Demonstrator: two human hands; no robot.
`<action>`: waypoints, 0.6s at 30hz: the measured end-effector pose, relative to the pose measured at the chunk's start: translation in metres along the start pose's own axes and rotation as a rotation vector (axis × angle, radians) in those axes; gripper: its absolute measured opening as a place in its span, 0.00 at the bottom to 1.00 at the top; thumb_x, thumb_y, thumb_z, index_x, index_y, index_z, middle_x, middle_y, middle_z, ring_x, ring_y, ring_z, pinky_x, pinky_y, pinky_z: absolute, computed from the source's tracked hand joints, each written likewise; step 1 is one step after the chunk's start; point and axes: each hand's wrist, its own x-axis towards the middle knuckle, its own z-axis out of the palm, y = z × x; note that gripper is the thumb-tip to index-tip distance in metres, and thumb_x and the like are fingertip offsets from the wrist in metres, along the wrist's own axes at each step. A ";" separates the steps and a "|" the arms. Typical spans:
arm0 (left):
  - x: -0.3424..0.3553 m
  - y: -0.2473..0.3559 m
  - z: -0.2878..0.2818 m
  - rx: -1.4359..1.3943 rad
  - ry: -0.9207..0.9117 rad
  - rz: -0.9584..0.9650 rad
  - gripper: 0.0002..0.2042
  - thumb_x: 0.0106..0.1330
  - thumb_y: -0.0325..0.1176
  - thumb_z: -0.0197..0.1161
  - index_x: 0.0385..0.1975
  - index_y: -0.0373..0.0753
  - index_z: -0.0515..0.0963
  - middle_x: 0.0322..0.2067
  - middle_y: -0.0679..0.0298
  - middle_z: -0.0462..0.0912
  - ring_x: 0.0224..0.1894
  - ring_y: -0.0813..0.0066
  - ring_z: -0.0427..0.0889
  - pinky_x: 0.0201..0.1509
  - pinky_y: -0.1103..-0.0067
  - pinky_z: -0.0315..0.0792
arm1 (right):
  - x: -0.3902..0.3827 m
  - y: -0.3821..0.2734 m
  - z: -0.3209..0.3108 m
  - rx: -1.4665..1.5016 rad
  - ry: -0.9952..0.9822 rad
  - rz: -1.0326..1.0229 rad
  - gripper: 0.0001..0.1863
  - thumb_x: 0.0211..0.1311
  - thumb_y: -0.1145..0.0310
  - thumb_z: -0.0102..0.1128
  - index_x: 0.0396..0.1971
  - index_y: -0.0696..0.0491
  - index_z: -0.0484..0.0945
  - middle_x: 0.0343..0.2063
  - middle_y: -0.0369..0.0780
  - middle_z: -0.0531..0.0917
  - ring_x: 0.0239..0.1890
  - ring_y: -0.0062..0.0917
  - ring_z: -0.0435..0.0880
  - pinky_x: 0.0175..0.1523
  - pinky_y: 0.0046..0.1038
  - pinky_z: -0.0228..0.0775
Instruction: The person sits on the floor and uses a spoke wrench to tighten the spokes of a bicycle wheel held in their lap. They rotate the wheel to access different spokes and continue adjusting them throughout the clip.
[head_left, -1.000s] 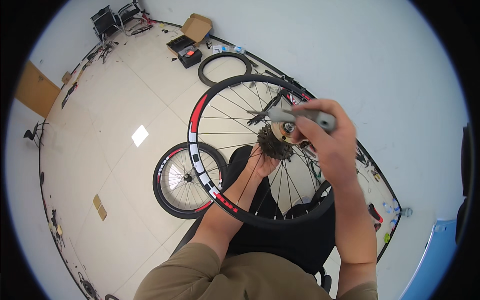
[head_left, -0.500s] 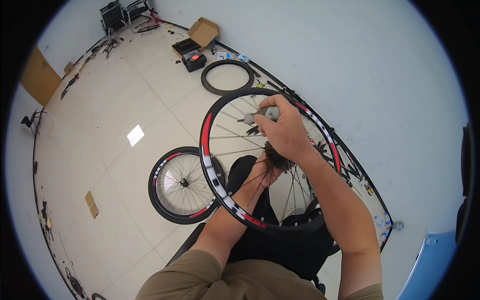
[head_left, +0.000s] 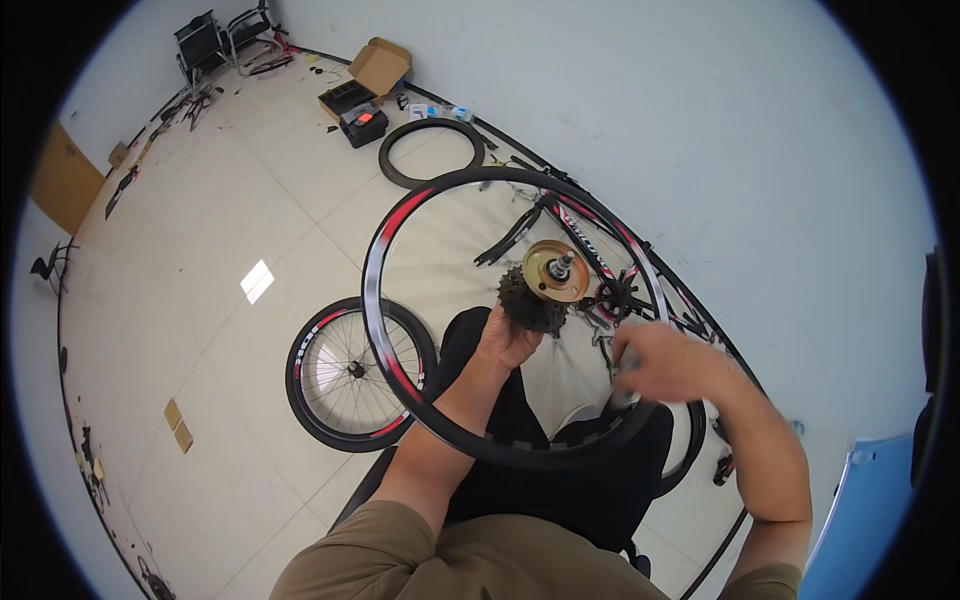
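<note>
At frame centre the left hand (head_left: 508,340) grips the dark sprocket cluster (head_left: 530,303) under the hub of the black-and-red bicycle wheel (head_left: 392,370), which it holds up. Lower right, the blurred right hand (head_left: 665,362) seems closed on something grey; what it is I cannot tell. 1 more wheel (head_left: 350,375) lies left on the floor.

I see a black wheel rim (head_left: 385,300) with red and white patches, and a brass-coloured disc (head_left: 553,271) over dark grey cogs (head_left: 527,305). A second wheel (head_left: 355,372), black with red and white marks, lies on cream floor tiles (head_left: 200,240). The cardboard box (head_left: 380,66) is tan, and my trousers (head_left: 560,490) are black.
</note>
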 end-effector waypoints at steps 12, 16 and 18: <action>-0.022 -0.005 0.019 0.194 0.098 0.021 0.22 0.72 0.47 0.49 0.58 0.39 0.71 0.53 0.59 0.79 0.53 0.62 0.80 0.55 0.66 0.78 | 0.129 -0.065 -0.026 0.365 0.530 -0.520 0.14 0.54 0.66 0.64 0.37 0.58 0.76 0.23 0.39 0.81 0.22 0.20 0.78 0.30 0.24 0.70; -0.022 -0.004 0.008 0.174 -0.024 0.009 0.20 0.73 0.46 0.48 0.58 0.42 0.72 0.54 0.62 0.79 0.55 0.63 0.79 0.58 0.65 0.75 | 0.051 -0.063 -0.025 0.480 0.048 -0.451 0.13 0.52 0.66 0.67 0.35 0.55 0.77 0.24 0.37 0.80 0.25 0.19 0.77 0.31 0.24 0.69; -0.015 -0.004 0.021 0.131 -0.168 -0.071 0.20 0.73 0.45 0.48 0.57 0.41 0.72 0.54 0.61 0.79 0.55 0.64 0.79 0.58 0.65 0.75 | 0.034 -0.044 -0.030 0.309 0.169 -0.401 0.12 0.52 0.66 0.67 0.33 0.56 0.77 0.24 0.36 0.80 0.24 0.19 0.77 0.31 0.23 0.69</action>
